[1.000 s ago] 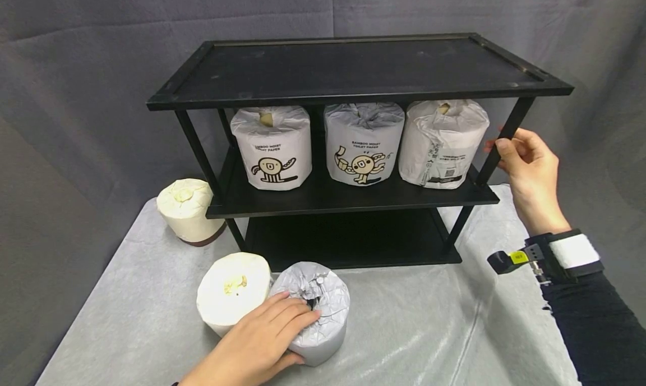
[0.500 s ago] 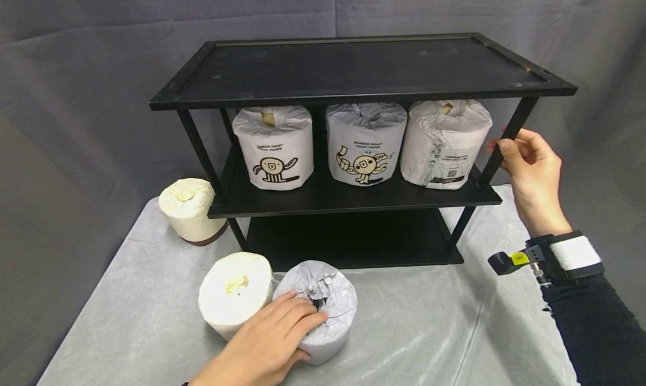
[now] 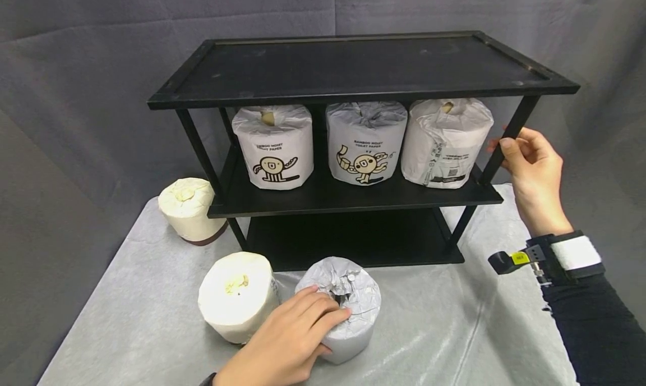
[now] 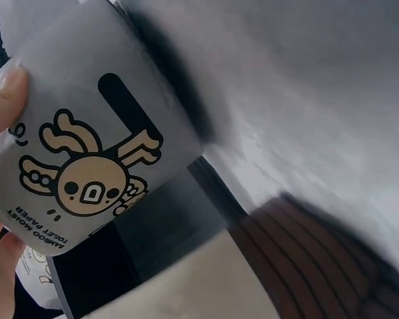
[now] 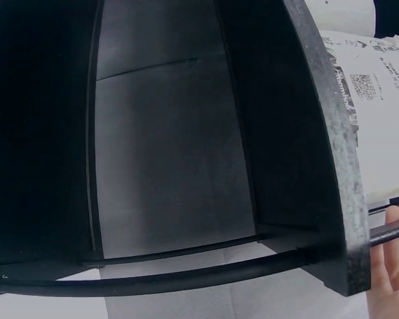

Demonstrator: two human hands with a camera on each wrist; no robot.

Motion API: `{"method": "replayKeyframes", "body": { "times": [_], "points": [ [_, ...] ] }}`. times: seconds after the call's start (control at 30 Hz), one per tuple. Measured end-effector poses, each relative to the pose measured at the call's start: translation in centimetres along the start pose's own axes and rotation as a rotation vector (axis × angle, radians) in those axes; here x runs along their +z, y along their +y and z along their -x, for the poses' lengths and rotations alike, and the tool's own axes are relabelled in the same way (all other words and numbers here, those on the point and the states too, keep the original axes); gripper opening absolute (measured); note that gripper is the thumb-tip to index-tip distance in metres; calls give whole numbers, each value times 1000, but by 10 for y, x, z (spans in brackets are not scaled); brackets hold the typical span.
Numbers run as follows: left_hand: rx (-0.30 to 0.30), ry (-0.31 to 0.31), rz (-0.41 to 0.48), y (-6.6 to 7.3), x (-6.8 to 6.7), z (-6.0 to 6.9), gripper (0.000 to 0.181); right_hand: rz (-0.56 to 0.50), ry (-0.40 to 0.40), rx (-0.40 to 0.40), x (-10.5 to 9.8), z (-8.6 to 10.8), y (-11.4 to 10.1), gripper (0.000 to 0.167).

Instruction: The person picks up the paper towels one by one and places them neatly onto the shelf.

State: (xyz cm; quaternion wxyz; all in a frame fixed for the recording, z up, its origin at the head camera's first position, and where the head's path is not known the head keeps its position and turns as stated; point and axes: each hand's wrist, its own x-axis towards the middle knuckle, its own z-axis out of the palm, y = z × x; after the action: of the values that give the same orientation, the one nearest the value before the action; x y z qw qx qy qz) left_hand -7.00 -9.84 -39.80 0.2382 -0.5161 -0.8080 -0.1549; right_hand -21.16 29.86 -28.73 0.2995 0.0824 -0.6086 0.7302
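My left hand grips a grey-white wrapped toilet paper roll in front of the black shelf. Fingers lie over its crumpled top and the thumb is on its near side. In the left wrist view, the roll shows a cartoon figure and lettering, with fingertips at its left edge. Over at the shelf's right end, my right hand holds the upper post between thumb and fingers. The right wrist view shows part of this hand beside the post.
Three wrapped rolls, the left, middle and right, stand on the middle tier. A cream roll is left of my left hand. Another cream roll, brown at its base, stands behind it on the grey cloth.
My left hand has moved right with the roll, opening a gap from the cream roll beside it. My right hand keeps its hold on the post.
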Motion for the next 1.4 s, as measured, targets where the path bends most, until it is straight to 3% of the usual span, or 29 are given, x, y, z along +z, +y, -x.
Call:
{"method": "replayKeyframes", "body": {
  "times": [0.13, 0.43, 1.03, 1.4],
  "points": [
    [29, 19, -10, 1, 6, -12, 63, -15, 5, 6, -2, 1, -1, 22],
    [27, 25, -24, 5, 14, -29, 64, -23, 10, 6, -2, 0, -1, 22],
    [9, 25, -31, 1, 21, -40, 69, 10, 9, 10, 2, 2, 2, 19],
    [25, 60, -66, -6, 27, -60, 70, -45, 27, 2, 1, 0, 1, 20]
  ]
}}
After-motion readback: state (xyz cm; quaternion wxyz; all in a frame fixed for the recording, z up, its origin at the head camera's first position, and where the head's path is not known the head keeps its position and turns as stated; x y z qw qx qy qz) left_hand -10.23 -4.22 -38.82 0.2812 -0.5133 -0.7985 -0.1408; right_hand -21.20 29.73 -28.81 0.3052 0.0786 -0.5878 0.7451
